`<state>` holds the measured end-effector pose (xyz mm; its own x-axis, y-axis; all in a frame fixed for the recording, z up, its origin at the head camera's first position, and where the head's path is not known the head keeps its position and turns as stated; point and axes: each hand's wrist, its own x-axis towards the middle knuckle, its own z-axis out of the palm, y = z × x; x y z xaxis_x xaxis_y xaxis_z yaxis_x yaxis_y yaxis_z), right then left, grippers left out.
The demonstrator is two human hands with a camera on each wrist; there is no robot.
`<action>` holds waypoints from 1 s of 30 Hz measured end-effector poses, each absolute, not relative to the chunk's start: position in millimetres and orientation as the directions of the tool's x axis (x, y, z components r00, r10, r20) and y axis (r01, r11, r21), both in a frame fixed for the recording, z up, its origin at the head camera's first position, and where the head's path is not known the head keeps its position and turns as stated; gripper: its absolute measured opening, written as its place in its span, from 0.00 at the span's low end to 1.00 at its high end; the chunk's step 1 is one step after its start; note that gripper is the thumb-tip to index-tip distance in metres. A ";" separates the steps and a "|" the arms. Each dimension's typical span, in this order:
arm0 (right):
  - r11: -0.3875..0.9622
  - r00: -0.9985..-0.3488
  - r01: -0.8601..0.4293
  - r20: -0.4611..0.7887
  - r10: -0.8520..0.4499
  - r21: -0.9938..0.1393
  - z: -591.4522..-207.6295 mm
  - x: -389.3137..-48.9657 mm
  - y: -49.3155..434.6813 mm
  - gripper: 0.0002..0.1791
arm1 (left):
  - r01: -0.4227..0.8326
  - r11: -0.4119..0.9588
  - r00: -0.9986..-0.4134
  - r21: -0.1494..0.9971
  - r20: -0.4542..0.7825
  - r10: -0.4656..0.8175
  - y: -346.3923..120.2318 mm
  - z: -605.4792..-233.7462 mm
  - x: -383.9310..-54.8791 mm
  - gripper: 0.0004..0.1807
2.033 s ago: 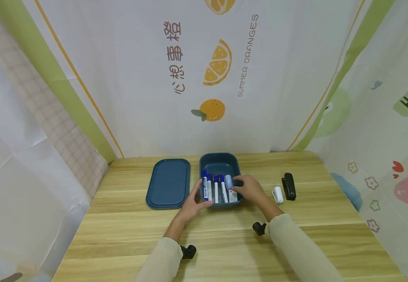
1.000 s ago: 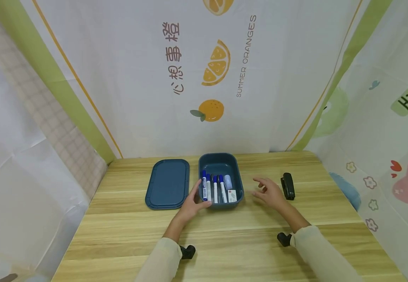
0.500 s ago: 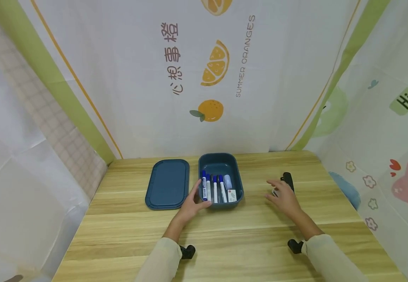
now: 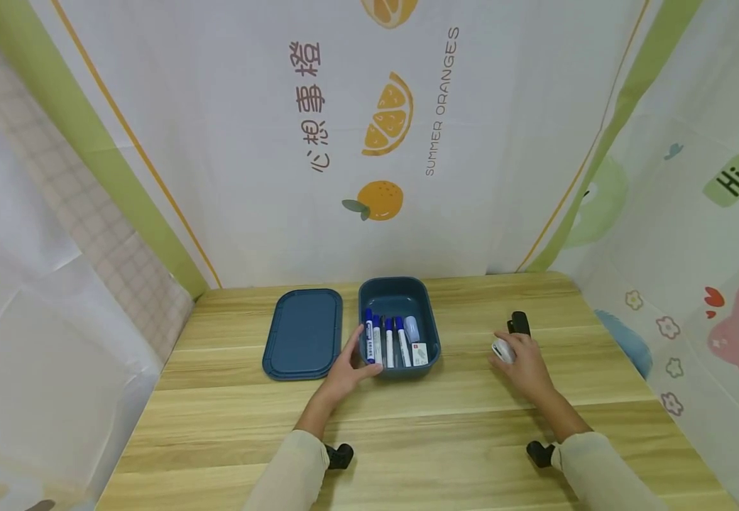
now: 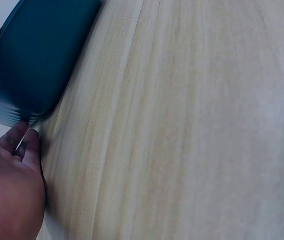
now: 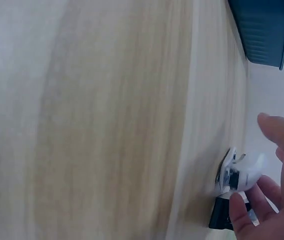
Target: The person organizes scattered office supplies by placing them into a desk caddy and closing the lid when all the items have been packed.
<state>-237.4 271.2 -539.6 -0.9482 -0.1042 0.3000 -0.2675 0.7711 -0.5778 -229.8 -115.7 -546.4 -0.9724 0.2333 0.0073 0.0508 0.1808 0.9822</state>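
From the head camera I see the left hand point(image 4: 345, 374) spread against the blue box point(image 4: 398, 305), the right hand point(image 4: 527, 367) over the white stapler point(image 4: 501, 350) on the worktop point(image 4: 433, 447). Left wrist: it touches the box, ungripping. Right wrist: relaxed fingers point(image 6: 238, 212) beside the stapler, thumb clear.
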 end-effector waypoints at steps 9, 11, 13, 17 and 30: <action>0.790 -0.965 -0.255 0.201 -0.170 -0.558 -540.6 -236.7 270.6 0.33 | 0.055 0.163 -0.962 0.985 0.009 0.272 -116.0 -515.5 -216.8 0.51; 0.789 -0.967 -0.249 0.182 -0.176 -0.561 -540.6 -237.2 269.9 0.33 | 0.053 0.166 -0.962 0.985 0.005 0.274 -115.7 -513.8 -215.9 0.52; 0.786 -0.967 -0.252 0.176 -0.183 -0.565 -540.4 -238.1 269.1 0.33 | 0.052 0.166 -0.962 0.985 0.004 0.274 -115.3 -512.7 -214.7 0.51; 0.765 -0.962 -0.271 0.154 -0.223 -0.584 -540.7 -240.6 269.0 0.35 | 0.046 0.171 -0.963 0.984 -0.002 0.271 -114.9 -512.9 -214.4 0.51; 0.726 -0.935 -0.291 0.025 -0.353 -0.624 -537.3 -240.9 267.7 0.41 | 0.050 0.177 -0.965 0.983 0.002 0.262 -115.0 -512.1 -214.4 0.50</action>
